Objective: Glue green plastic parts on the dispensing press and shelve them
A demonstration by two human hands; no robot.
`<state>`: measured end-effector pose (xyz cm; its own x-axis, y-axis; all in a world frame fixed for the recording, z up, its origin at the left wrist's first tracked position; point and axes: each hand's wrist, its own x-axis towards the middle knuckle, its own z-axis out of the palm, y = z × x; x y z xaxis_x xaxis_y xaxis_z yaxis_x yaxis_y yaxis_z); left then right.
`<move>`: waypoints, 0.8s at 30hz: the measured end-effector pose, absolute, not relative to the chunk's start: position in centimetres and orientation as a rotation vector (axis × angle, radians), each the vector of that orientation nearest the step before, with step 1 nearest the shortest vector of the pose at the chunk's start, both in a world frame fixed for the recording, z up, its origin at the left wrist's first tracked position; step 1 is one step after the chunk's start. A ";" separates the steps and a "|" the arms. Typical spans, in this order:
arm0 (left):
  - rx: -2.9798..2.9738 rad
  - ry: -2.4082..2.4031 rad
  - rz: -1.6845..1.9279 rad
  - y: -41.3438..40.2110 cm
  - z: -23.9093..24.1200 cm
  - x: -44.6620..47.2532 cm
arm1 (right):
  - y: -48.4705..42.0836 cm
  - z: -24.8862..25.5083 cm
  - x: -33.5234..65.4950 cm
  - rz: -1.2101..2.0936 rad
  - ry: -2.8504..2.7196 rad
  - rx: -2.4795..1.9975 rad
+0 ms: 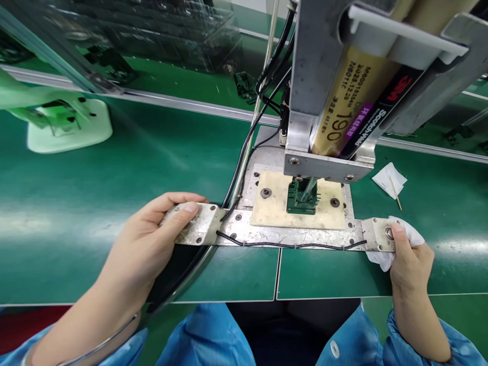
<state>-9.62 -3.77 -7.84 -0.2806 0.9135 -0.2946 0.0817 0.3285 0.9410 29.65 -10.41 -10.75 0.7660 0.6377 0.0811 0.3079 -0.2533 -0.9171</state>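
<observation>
My left hand (160, 231) grips the metal button block (208, 226) at the left end of a metal bar, its thumb lying over the button. At the right end, my right hand (412, 259) has its thumb on the round button of another metal block (375, 234). A crumpled white cloth (414, 235) is in the fingers of this hand, partly hidden behind the block. Between them, a green circuit board (301, 197) sits in a cream fixture plate (269, 211). The adhesive cartridge (343, 112) leans above it in a metal holder, and its clear nozzle (308, 188) reaches down to the board.
Black cables (244, 152) run beside a metal rod left of the fixture. A white wipe (387, 178) with a thin wooden stick (396, 195) lies at the right. A pale green tray (70, 134) holding a part stands far left. A metal rail (190, 108) crosses behind.
</observation>
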 end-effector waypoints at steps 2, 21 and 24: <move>0.913 1.635 1.078 -3.8 -8.0 -9.8 | -10.4 -10.7 29.6 0.371 -0.733 -1.864; 0.878 1.690 1.036 -4.1 -6.3 -8.6 | -10.4 -10.7 29.8 0.358 -0.745 -1.861; 0.872 1.707 1.038 -4.1 -6.1 -8.4 | -10.4 -10.7 29.8 0.361 -0.733 -1.856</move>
<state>-8.36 -4.07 -6.13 -0.3203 0.8830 -0.3431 0.1015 0.3921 0.9143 29.77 -10.42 -10.68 0.7660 0.6366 0.0895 0.3171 -0.2531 -0.9140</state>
